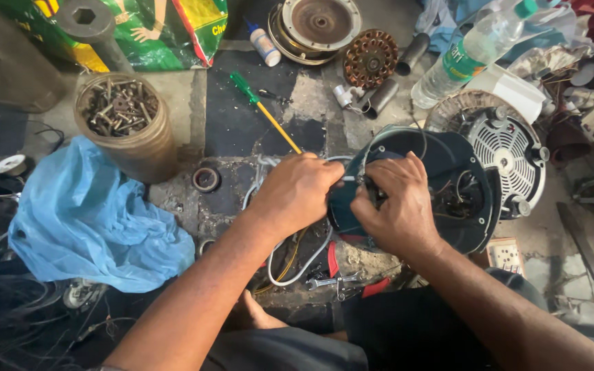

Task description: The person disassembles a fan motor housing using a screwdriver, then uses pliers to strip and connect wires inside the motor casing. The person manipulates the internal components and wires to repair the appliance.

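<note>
A dark teal round fan housing (448, 165) lies on the stained floor in front of me, with thin wires inside it. My left hand (297, 189) is closed on a white cable (297, 264) at the housing's left rim. My right hand (397, 206) pinches a small dark part at the same rim, fingers closed around it. The two hands almost touch. The cable loops down under my left wrist toward yellow wires. What exactly sits between the fingertips is hidden.
A white finned motor (507, 151) rests right of the housing. A jar of bolts (122, 120), a blue plastic bag (91, 213), a green-handled screwdriver (262, 110), a plastic bottle (472, 51), a copper-wound stator (371, 58) and red-handled pliers (342, 278) surround the spot.
</note>
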